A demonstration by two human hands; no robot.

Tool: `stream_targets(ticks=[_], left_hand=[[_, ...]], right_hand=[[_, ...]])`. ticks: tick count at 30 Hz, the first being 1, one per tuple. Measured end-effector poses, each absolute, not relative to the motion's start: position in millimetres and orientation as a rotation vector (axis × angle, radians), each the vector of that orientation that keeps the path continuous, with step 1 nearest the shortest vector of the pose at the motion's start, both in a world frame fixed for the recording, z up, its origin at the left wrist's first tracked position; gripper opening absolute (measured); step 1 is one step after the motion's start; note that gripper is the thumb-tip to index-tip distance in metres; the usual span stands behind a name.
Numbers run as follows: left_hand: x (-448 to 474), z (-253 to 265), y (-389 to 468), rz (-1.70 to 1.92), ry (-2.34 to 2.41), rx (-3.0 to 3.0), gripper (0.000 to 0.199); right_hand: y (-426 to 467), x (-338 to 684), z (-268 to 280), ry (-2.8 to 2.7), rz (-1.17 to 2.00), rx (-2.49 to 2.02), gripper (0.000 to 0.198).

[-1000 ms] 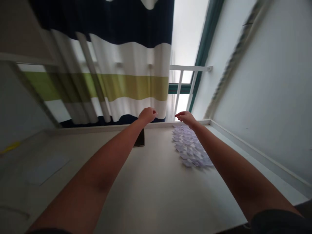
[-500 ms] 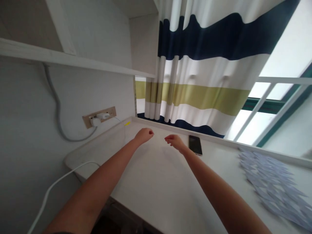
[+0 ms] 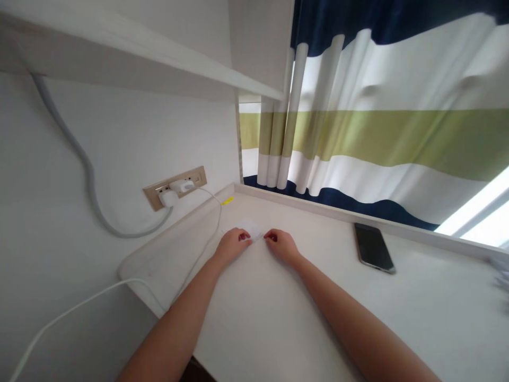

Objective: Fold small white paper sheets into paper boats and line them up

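Note:
Over the white desk point(image 3: 270, 307), a small white piece of paper point(image 3: 248, 227) lies between my two hands, pale against the desktop. My left hand point(image 3: 231, 248) is closed, with thumb and fingertips pinching the paper's near edge. My right hand point(image 3: 283, 247) makes a similar pinch at the paper's right corner. The paper's outline is faint, so I cannot make out its folds.
A dark phone point(image 3: 374, 248) lies to the right. Grey-white folded papers point(image 3: 500, 273) show at the right edge. Plugs sit in a wall socket point(image 3: 175, 187); a white cable point(image 3: 202, 249) runs beside my left arm. A shelf point(image 3: 159, 58) hangs above.
The view has turned left and come nearer, so the folded papers have mostly left the frame. White paper now shows at my hands, which have lowered toward the desk.

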State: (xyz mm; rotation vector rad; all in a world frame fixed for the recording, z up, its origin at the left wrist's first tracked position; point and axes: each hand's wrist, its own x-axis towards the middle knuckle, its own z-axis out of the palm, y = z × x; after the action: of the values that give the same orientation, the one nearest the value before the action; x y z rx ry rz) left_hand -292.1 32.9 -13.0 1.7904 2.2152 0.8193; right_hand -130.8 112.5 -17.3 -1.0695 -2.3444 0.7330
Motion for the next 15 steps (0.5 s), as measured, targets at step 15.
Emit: stream_targets(ticks=[15], left_hand=[[-298.0,-9.8,38.0,0.903,2.275,1.553,0.02]], right_hand=[[108.9,-126.8,-20.4,-2.351,0.72,-1.014,0.028]])
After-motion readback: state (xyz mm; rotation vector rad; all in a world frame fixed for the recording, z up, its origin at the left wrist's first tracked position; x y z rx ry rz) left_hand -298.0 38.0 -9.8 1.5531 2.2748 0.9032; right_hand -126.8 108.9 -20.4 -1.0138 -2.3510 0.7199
